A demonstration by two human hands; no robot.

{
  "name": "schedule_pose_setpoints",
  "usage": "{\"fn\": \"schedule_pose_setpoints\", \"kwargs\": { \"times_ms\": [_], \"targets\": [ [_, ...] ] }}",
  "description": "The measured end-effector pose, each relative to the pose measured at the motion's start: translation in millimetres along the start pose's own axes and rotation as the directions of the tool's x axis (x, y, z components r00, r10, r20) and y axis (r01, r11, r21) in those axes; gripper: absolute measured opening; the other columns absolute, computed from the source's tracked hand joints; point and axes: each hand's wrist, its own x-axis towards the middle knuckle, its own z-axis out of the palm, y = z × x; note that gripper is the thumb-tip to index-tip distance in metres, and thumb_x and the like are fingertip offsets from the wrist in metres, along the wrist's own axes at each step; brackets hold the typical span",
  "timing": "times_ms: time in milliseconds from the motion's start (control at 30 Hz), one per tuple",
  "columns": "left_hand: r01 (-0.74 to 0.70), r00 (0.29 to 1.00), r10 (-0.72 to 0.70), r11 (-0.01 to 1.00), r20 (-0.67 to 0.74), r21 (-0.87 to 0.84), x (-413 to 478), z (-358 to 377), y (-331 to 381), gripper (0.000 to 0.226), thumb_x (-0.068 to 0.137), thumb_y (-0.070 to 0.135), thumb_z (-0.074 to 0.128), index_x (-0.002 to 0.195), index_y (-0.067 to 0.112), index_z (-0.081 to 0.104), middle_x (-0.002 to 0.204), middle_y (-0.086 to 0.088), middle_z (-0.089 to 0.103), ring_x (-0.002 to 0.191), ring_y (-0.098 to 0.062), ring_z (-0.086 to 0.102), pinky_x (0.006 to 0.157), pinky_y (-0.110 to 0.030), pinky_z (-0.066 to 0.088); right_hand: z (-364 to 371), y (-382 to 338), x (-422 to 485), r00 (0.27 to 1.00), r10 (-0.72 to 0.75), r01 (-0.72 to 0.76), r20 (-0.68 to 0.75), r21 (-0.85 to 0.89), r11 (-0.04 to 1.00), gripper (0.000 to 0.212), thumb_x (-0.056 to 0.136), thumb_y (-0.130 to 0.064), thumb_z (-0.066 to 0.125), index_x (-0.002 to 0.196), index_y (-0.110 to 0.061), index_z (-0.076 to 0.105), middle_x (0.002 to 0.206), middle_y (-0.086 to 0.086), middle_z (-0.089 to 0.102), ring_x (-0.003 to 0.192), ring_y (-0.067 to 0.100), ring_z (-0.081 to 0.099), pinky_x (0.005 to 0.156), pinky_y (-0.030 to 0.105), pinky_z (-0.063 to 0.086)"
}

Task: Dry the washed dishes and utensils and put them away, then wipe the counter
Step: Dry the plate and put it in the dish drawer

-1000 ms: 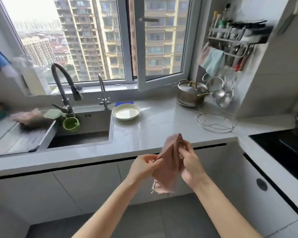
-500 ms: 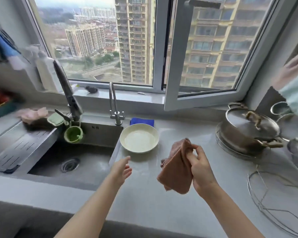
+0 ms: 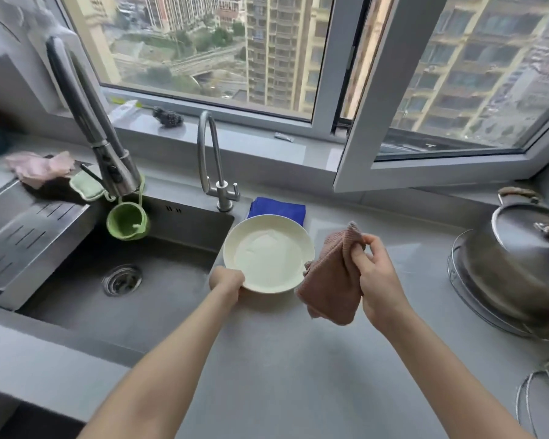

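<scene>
Cream plate [image 3: 268, 253], frame centre, on grey bench [image 3: 298, 359]: near rim gripped by left hand [image 3: 227, 280]. Pink dishcloth [image 3: 332, 280], centre-right: pinched, hanging, by right hand [image 3: 377, 280].

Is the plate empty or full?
Empty. The plate shows only its bare pale inside; the left hand grips its near rim.

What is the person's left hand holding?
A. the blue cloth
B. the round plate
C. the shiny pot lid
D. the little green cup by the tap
B: the left hand grips the near rim of the cream plate on the counter, while the right hand pinches the pink cloth.
</scene>
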Motion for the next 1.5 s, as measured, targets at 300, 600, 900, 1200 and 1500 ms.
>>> {"fn": "schedule_pose_setpoints", "kwargs": {
  "times_ms": [300,600,900,1200,1500],
  "targets": [
    [0.101,0.945,-0.074,0.992,0.318,-0.069,20.0,-25.5,9.6,0.048,0.076,-0.02,0.036,0.121,-0.006,0.044,0.111,-0.02,0.055,0.089,-0.036,0.058,0.044,-0.035,0.054,32.0,-18.4,7.0,0.997,0.007,-0.003,-0.07,0.058,0.998,0.013,0.102,-0.013,0.039,0.113,-0.009,0.045,0.095,0.011,0.062,0.06,0.005,0.068,0.052,0.015,0.051],
    [0.193,0.872,-0.097,0.969,0.479,-0.156,37.7,-103.3,14.1,0.039,0.075,-0.022,0.035,0.107,-0.003,0.048,0.099,-0.02,0.059,0.076,-0.033,0.059,0.048,-0.035,0.057,68.3,-28.6,-6.4,0.988,0.002,0.007,-0.152,0.06,0.998,0.015,0.102,-0.011,0.037,0.116,-0.008,0.042,0.089,0.006,0.059,0.052,0.004,0.067,0.046,0.014,0.049],
    [0.255,0.89,-0.183,0.959,0.419,-0.124,40.5,-218.8,59.4,0.024,0.078,-0.003,0.037,0.095,0.002,0.053,0.084,-0.02,0.058,0.072,-0.034,0.059,0.055,-0.045,0.058,130.0,-17.9,-7.1,0.999,0.014,-0.01,-0.043,0.091,0.996,0.017,0.102,-0.011,0.038,0.118,-0.008,0.043,0.075,0.004,0.069,0.053,0.008,0.068,0.045,0.016,0.05],
    [0.035,0.955,-0.111,0.963,0.274,0.267,39.9,-279.2,87.4,0.032,0.075,0.001,0.044,0.106,-0.002,0.051,0.07,-0.021,0.059,0.047,-0.029,0.061,0.056,-0.04,0.058,188.6,-1.0,-0.6,1.0,0.003,-0.004,0.027,0.007,1.0,0.011,0.101,-0.019,0.044,0.103,-0.014,0.053,0.105,0.022,0.065,0.083,0.019,0.067,0.07,0.026,0.056],
    [-0.276,0.961,0.275,0.96,0.04,0.036,26.7,-286.4,63.2,0.019,0.086,0.008,0.051,0.071,0.005,0.063,0.07,-0.015,0.06,0.063,-0.029,0.056,0.047,-0.031,0.049,312.3,89.8,-44.2,0.694,-0.035,0.56,0.719,-0.508,0.655,0.04,0.096,-0.04,0.042,0.135,-0.046,0.042,0.147,-0.01,0.043,0.14,0.015,0.03,0.118,0.04,0.015]
  ]
}}
